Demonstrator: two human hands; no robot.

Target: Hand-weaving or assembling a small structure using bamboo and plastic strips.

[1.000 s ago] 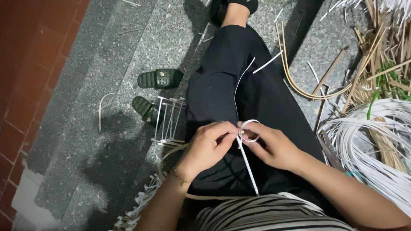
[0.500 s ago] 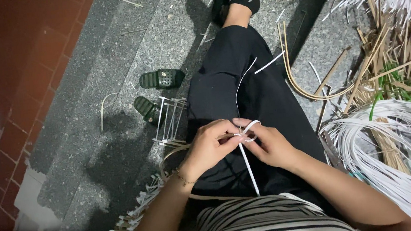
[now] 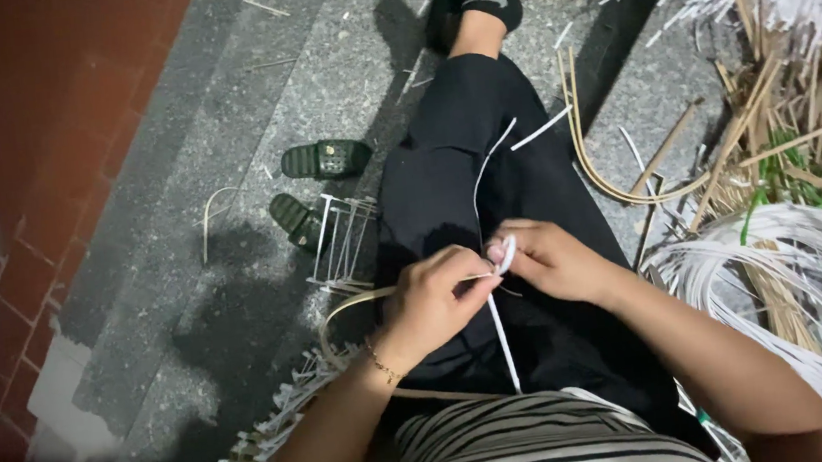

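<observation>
Both my hands pinch one thin white flat plastic strip [image 3: 505, 348] over my lap: left hand [image 3: 430, 302] and right hand [image 3: 549, 260] gripping its looped top.

Slippers [image 3: 316, 185] left of lap, perhaps cane strips [image 3: 800, 304] right

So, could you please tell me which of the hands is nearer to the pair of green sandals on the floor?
Left. The left hand works at the lap, closer to the green sandals; the right hand sits beyond it, farther away.

Grey stone floor [image 3: 220, 129] bears green sandals [image 3: 326, 159], cane strips [image 3: 784, 135], white strands [image 3: 799, 294].
</observation>
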